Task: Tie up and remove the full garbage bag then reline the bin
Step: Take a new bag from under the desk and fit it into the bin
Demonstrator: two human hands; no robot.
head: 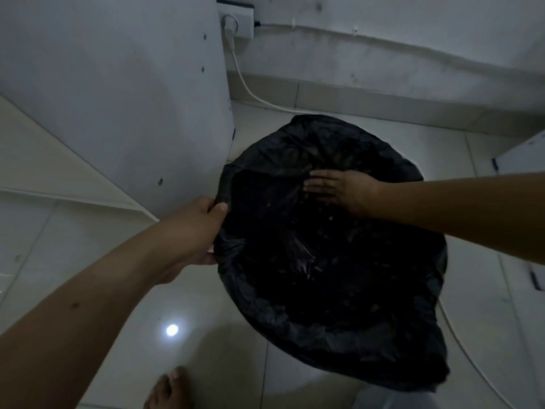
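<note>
Two hands at one black garbage bag (324,335), head view, dim light. The bag sits on the tiled floor (206,343) with its mouth open and wide. Its edge is rolled outward in a crumpled ring all round, and the plastic covers whatever it lines. The inside is dark, and the contents are too dim to make out. The bag stands just beside the corner of a white cabinet panel (118,84), near the wall.

Left hand (197,231) is at the bag's left edge. Its fingers curl round the rolled rim with the thumb (219,207) on top, pinching the plastic. The forearm runs in from lower left.

Right hand (339,188) reaches in from the right over the far part of the mouth. Its fingers (317,184) are straight, close together and pointing left, palm down, and they are motion-blurred. Cannot tell whether they touch the plastic or hang just above it.

Surroundings:
- Wall socket (236,20) at upper centre, with a plug in it.
- White cable (246,82) drops from the socket and runs along the floor toward the bag's far side.
- Second white cable (472,360) lies on the floor to the right of the bag.
- White box corner (525,154) at far right.
- Bright round reflection (172,330) on the tiles below the left forearm.
- Bare foot (168,388) at the bottom edge.
</note>
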